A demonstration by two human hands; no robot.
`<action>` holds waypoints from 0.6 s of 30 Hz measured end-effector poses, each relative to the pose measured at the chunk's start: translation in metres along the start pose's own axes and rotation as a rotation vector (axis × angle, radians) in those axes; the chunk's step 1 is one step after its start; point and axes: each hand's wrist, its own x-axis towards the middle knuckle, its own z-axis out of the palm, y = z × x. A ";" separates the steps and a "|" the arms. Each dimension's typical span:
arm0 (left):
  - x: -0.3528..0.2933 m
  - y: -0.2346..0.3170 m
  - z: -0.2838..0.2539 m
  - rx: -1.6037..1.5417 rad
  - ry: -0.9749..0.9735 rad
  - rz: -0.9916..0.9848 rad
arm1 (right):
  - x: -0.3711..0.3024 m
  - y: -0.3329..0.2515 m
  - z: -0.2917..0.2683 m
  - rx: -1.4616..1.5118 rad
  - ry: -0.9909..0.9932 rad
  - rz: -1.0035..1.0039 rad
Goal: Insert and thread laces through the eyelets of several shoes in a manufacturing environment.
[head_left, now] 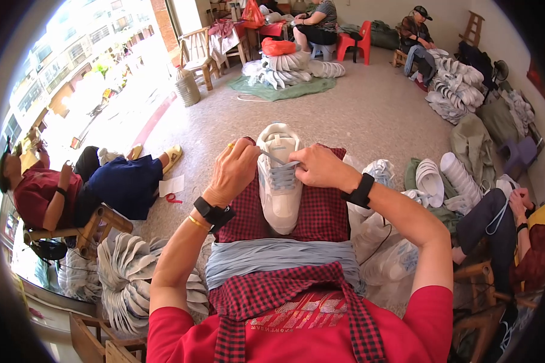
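Speckled grey-brown flooring (369, 115) spreads across a bright workroom, with stacks of white shoe parts piled along its edges and several seated people at work around it. I look down at my own lap, where a red-and-black checked cloth (324, 212) covers my thighs and carries a white low-top sneaker with pale blue panels (280, 193), lying toe away from me along the middle of the cloth. A thick bundle of pale blue-grey flat laces (281, 257) lies across my waist at the near edge of the cloth, just behind the heel of the shoe.

My left hand (231, 172) sits at the left side of the shoe's upper part, its fingers curled shut and pinching one end of a pale blue lace (277, 162) that runs to the eyelets. My right hand (321, 168) rests on the right side of the tongue, fingers closed on the other part of the same lace, touching the shoe. Both wrists wear black bands; the left also has a thin gold bracelet.

At my left a person in a dark red shirt (39, 193) sits on a low wooden stool, next to a fan-shaped stack of white soles (127, 272). At my right another person's hands (518, 202) hold a lace. Farther off, two more people sit by heaps of white shoes near red plastic chairs (357, 37).
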 end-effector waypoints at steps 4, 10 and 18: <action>-0.003 -0.002 0.003 0.037 -0.058 -0.088 | 0.003 0.006 0.006 0.100 0.055 -0.024; -0.018 -0.002 -0.002 -0.014 -0.048 -0.205 | 0.002 -0.010 -0.006 0.395 0.043 0.087; -0.001 0.009 -0.006 -0.071 0.002 -0.237 | 0.005 -0.007 0.002 -0.172 0.068 -0.122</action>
